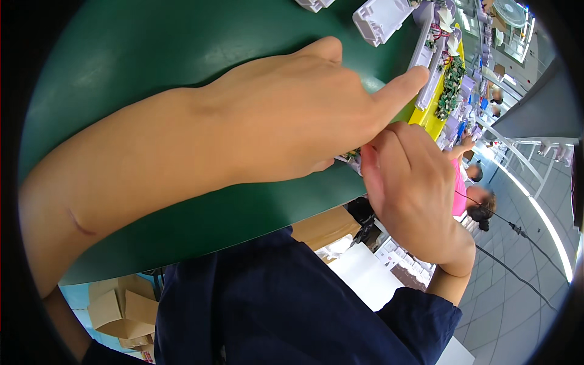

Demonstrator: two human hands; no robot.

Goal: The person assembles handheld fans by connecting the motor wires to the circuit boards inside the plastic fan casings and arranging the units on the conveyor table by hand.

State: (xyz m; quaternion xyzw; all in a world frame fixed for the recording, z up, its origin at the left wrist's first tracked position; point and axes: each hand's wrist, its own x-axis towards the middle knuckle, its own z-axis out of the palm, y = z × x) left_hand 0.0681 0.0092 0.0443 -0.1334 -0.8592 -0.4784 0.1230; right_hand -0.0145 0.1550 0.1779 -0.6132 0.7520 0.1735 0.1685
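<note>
My left hand [304, 109] reaches across the green table [140, 42], index finger stretched toward the upper right. Its other fingers curl underneath, mostly out of sight. Close against it, my right hand [417, 182] is closed, fingers bent and pressed together. In the gap between both hands shows a sliver of a small piece with circuit parts and a pale edge [351, 154]; the hands cover the rest. Past the left fingertip lies a long pale plastic housing [426, 58] with red wires. An open pale housing shell [381, 21] lies at the far edge of view.
A yellow tray [421, 118] at the right holds a heap of green circuit boards [451, 88]. A person in pink [459, 182] sits farther along the line. Cardboard boxes [121, 310] stand below the table at lower left. A black cable [517, 229] hangs at the right.
</note>
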